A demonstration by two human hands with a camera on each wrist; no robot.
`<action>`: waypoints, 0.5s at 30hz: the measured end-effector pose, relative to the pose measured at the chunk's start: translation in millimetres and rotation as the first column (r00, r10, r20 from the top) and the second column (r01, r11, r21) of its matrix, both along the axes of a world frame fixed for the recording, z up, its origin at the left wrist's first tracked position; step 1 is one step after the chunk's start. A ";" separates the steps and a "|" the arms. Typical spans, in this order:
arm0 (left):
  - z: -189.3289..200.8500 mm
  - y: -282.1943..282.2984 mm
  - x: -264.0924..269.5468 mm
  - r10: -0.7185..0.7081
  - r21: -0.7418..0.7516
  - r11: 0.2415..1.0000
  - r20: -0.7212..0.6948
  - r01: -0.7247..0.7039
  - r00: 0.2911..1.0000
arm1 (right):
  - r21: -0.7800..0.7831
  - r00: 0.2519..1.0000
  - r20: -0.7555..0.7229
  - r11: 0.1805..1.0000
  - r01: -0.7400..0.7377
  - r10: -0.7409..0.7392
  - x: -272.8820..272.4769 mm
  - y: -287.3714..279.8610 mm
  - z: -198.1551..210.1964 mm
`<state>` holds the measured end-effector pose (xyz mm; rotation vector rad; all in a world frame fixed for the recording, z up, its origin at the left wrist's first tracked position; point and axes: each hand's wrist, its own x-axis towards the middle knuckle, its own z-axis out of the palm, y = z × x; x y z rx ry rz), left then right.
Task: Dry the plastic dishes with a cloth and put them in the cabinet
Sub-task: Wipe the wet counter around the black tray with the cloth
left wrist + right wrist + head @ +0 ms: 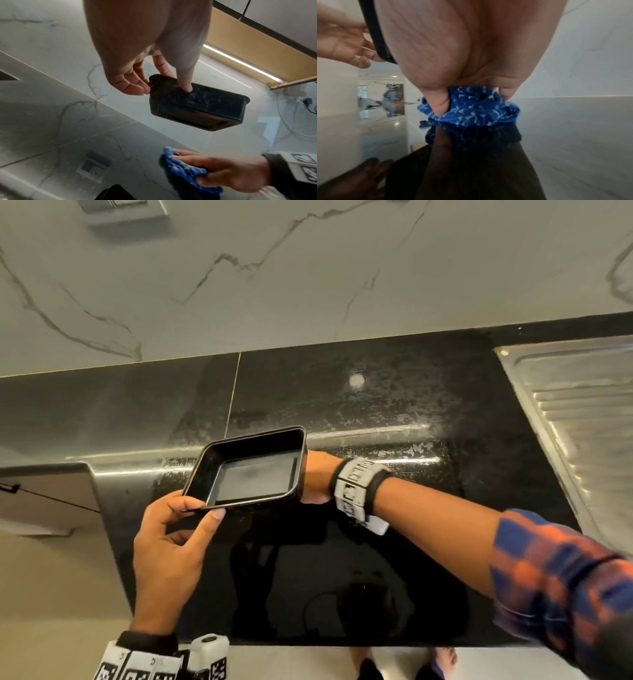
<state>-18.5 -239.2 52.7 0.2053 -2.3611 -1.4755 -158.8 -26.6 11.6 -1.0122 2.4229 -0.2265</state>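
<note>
Left hand: the left hand [171,546] is up above the near left part of the table [342,577]. Its thumb and fingers pinch the near left rim of the dish.
Dish: the black plastic dish [246,469] is a box shape with its open side up. It is lifted off the table and tilts a little. From the left wrist view its outside [197,104] looks streaked.
Right hand: the right hand [318,477] reaches in from the right, just past the right end of the dish. The dish hides most of its fingers in the head view. In the right wrist view its fingers curl round the cloth and squeeze it.
Cloth: the blue cloth [474,108] with white specks is bunched up in the right hand, down low by the shiny black table.
Sleeve: a blue and orange checked sleeve [565,583] covers the right arm.
Sink: a metal sink board [582,412] sits at the far right.
Wall: a white marble wall [308,268] stands behind the table.
</note>
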 end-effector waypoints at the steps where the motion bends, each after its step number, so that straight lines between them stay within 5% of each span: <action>1: -2.2 2.4 -1.0 -0.017 0.000 1.000 0.010 0.017 1.000 | -0.056 0.997 -0.073 0.998 -0.039 0.035 6.6 16.5 -2.8; 4: -9.7 14.3 -6.3 -0.073 -0.006 0.997 0.040 0.073 0.997 | -0.154 0.965 -0.262 0.987 -0.050 0.008 13.6 87.8 -23.4; 7: -13.3 32.5 -12.5 -0.136 -0.002 0.991 0.044 0.136 0.990 | -0.092 0.870 -0.387 0.951 0.294 -0.306 21.7 182.6 -37.4; 10: -14.7 49.8 -18.8 -0.186 0.000 0.983 0.046 0.186 0.982 | -0.036 0.627 -0.379 0.688 0.725 -0.681 49.2 269.3 -50.6; 12: -16.3 58.5 -22.3 -0.220 0.004 0.976 0.038 0.220 0.975 | 0.019 0.469 -0.405 0.506 0.862 -0.785 74.6 291.6 -61.3; 15: -17.8 64.9 -26.7 -0.242 0.020 0.970 0.022 0.242 0.970 | 0.063 0.424 -0.432 0.442 0.895 -0.796 100.7 273.0 -59.5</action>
